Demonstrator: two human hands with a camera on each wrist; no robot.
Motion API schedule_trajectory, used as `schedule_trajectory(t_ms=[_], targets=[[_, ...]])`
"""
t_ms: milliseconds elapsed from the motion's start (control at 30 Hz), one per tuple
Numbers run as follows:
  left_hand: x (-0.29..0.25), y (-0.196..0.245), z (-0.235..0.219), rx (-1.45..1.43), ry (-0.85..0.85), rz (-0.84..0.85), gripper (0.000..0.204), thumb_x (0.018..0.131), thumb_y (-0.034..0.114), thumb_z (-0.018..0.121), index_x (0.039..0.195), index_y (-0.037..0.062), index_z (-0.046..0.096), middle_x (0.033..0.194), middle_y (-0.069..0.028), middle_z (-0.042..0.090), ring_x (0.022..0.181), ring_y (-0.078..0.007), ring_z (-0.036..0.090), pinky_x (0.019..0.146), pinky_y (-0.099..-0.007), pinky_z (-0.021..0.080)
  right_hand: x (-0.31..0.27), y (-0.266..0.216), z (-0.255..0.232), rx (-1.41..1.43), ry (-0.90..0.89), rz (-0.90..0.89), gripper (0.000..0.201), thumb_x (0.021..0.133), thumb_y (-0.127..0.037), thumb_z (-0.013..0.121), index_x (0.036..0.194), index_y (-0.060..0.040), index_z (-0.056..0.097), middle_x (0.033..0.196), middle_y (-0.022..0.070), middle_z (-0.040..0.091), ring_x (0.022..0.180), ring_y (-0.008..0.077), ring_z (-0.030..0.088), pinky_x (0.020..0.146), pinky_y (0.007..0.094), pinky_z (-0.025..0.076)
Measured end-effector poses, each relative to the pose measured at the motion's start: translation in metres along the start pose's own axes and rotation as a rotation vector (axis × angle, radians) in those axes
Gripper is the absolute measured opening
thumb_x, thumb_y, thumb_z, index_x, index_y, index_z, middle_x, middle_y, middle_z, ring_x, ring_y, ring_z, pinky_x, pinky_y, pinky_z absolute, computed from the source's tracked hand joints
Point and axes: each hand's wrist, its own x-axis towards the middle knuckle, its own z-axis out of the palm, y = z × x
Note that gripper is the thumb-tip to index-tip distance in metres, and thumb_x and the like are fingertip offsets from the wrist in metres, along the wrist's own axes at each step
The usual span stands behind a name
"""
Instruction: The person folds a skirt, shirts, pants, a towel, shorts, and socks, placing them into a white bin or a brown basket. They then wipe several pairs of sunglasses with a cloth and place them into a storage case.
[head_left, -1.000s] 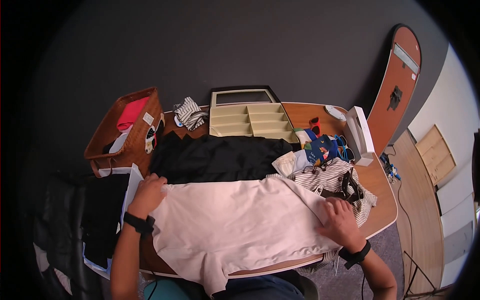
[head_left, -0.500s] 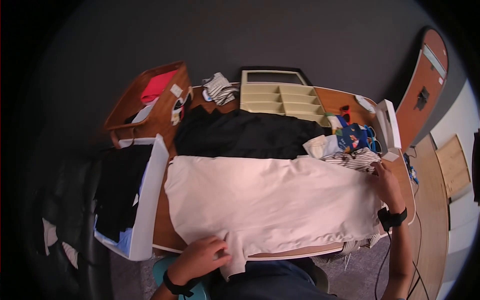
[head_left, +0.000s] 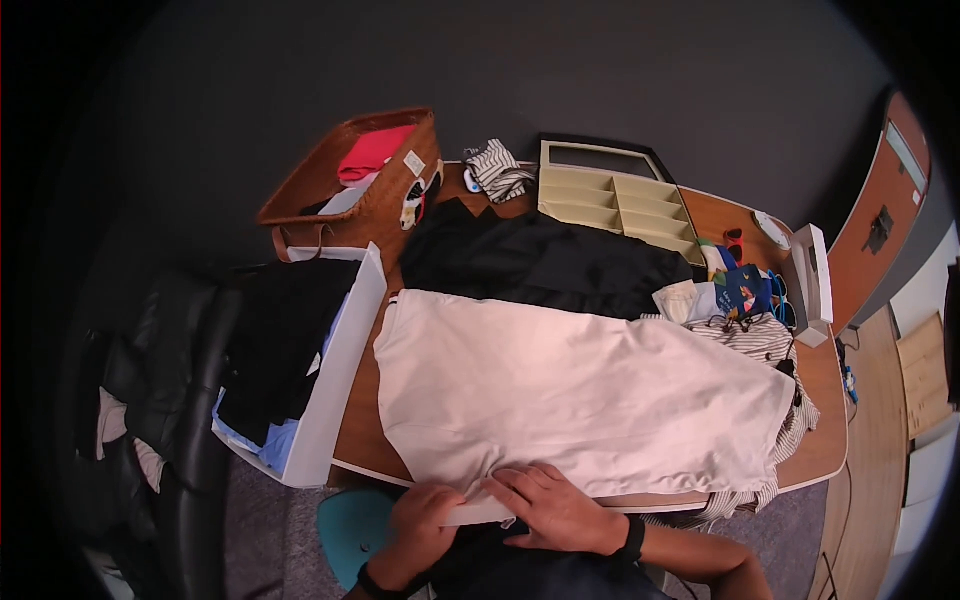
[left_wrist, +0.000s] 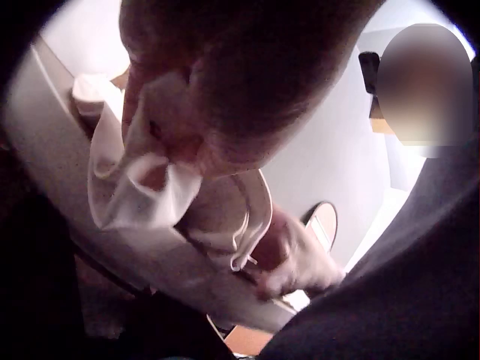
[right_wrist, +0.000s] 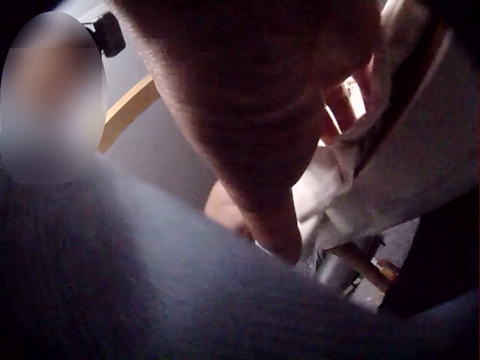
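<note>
A pale pinkish-white shirt (head_left: 580, 390) lies spread across the table, with part of it over the front edge. At that edge my left hand (head_left: 422, 528) grips the shirt's sleeve; in the left wrist view the white cloth (left_wrist: 142, 184) bunches beneath the fingers. Just to its right, my right hand (head_left: 555, 510) holds the same stretch of fabric, fingers on top and thumb below. In the right wrist view, folds of the cloth (right_wrist: 322, 180) show beside the thumb. Behind the shirt, a black garment (head_left: 545, 260) lies flat.
On the left stand a white box (head_left: 340, 370) of dark clothes and a brown basket (head_left: 410, 200). A cream compartment tray (head_left: 620, 205) sits at the back. Striped cloth (head_left: 745, 340), sunglasses (head_left: 780, 295) and a white box frame (head_left: 812, 285) crowd the right of the table (head_left: 358, 440).
My left hand left the shirt's far left corner for the sleeve at the front edge. My right hand came from the shirt's right end to beside it. The head view shifted.
</note>
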Motion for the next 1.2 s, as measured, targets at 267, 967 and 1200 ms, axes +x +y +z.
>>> schedule_trajectory(t_ms=[267, 967, 1200], targets=[[0.074, -0.008, -0.042, -0.282, -0.134, -0.085, 0.023, 0.074, 0.001, 0.062, 0.097, 0.0034, 0.060, 0.089, -0.0143, 0.065, 0.081, -0.0335, 0.064, 0.070, -0.0376, 0.050, 0.004, 0.021, 0.005, -0.072, 0.134, 0.059, 0.043, 0.080, -0.013, 0.064, 0.120, -0.0002, 0.055, 0.101, 0.0141, 0.059, 0.095, 0.0310, 0.060, 0.084, 0.0398, 0.049], [0.050, -0.004, -0.022, -0.370, -0.133, -0.098, 0.037, 0.073, -0.004, 0.060, 0.109, 0.0035, 0.058, 0.100, -0.0159, 0.064, 0.090, -0.0343, 0.064, 0.075, -0.0354, 0.050, 0.014, 0.012, -0.003, -0.073, 0.126, 0.135, 0.062, 0.066, -0.024, 0.079, 0.119, -0.0046, 0.055, 0.103, 0.0138, 0.060, 0.097, 0.0322, 0.059, 0.086, 0.0415, 0.049], [0.157, -0.009, -0.055, -0.400, -0.840, -0.097, 0.035, 0.079, 0.001, 0.063, 0.113, 0.0027, 0.057, 0.100, -0.0093, 0.065, 0.089, -0.0173, 0.063, 0.077, -0.0292, 0.049, 0.015, 0.037, 0.000, -0.013, 0.059, 0.249, 0.060, 0.074, -0.015, 0.075, 0.127, -0.0045, 0.048, 0.101, 0.0137, 0.060, 0.093, 0.0259, 0.061, 0.084, 0.0355, 0.049]])
